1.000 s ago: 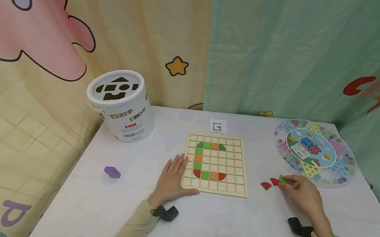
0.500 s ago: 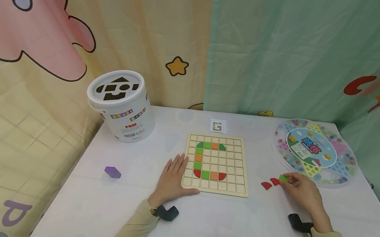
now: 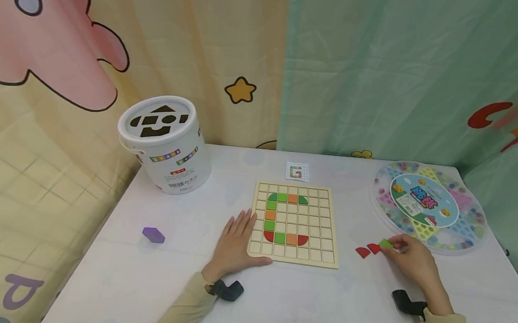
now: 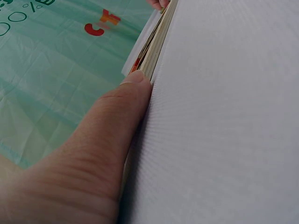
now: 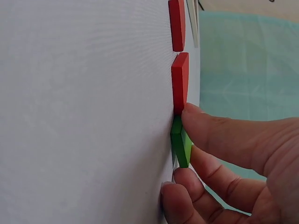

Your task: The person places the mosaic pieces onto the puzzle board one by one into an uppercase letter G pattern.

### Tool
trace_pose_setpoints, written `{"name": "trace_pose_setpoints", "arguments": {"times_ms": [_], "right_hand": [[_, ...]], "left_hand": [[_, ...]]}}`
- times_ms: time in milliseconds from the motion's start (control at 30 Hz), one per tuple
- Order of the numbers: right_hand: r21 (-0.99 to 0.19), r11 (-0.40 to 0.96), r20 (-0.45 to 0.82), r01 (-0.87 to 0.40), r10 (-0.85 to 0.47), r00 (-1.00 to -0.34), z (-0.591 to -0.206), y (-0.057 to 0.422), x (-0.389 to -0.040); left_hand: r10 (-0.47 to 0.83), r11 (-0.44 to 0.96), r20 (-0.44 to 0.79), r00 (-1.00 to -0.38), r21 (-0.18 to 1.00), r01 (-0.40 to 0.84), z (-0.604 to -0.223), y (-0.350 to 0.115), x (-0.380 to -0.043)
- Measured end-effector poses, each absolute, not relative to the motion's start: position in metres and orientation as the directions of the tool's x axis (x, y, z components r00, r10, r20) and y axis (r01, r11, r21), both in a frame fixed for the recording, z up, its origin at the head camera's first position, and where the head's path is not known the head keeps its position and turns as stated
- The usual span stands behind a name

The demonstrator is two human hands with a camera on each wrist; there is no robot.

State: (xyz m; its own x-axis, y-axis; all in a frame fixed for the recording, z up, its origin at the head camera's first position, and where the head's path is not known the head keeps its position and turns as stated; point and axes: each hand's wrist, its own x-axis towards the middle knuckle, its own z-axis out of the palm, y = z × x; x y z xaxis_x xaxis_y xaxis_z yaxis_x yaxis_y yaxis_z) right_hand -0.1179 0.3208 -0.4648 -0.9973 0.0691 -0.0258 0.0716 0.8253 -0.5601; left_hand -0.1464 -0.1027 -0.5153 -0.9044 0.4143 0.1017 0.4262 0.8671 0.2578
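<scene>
My left hand (image 3: 234, 243) lies with fingers outstretched along the left edge of a wooden grid board (image 3: 323, 227). In the left wrist view its thumb (image 4: 110, 114) rests against the board's front edge. Green, orange and red pieces are set in the board in a C-like outline. To the right of the board, my right hand (image 3: 413, 260) pinches a small green block (image 3: 387, 243) at the table surface. Beside that block lie two red quarter-round blocks (image 3: 363, 252), the nearer one (image 5: 180, 84) close to the right thumb tip in the right wrist view.
Behind the board lies a small pattern card (image 3: 296, 172) with a coloured G. A white bucket (image 3: 169, 147) with shaped holes in its lid stands back left. A purple block (image 3: 153, 235) sits left, and a round Chinese-checkers-like game set (image 3: 424, 202) lies back right.
The green block has turned slightly in my right fingers and appears flatter against the table. The red block beside it has shifted very slightly. My left hand stays in place.
</scene>
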Motion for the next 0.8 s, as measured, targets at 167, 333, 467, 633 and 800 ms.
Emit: {"name": "trace_pose_setpoints", "arguments": {"times_ms": [167,333,467,633,800], "right_hand": [[-0.575,0.815,-0.011,0.071,0.080,-0.997,-0.465,0.319,-0.118],[-0.588,0.806,0.006,0.070,0.091,-0.996,-0.466,0.317,-0.118],[-0.587,0.807,0.021,0.064,0.094,-0.995,-0.464,0.314,-0.116],[-0.578,0.815,0.085,0.038,0.106,-0.991,-0.463,0.309,-0.117],[-0.593,0.805,0.154,-0.010,0.101,-0.983,-0.460,0.294,-0.126]], "left_hand": [[0.412,0.868,0.101,-0.905,0.259,0.424,-0.515,-0.103,-0.145],[0.411,0.868,0.102,-0.906,0.259,0.423,-0.514,-0.103,-0.145],[0.409,0.870,0.101,-0.907,0.258,0.421,-0.516,-0.103,-0.146],[0.408,0.870,0.101,-0.907,0.256,0.420,-0.516,-0.102,-0.146],[0.411,0.865,0.114,-0.905,0.265,0.426,-0.516,-0.103,-0.146]]}}
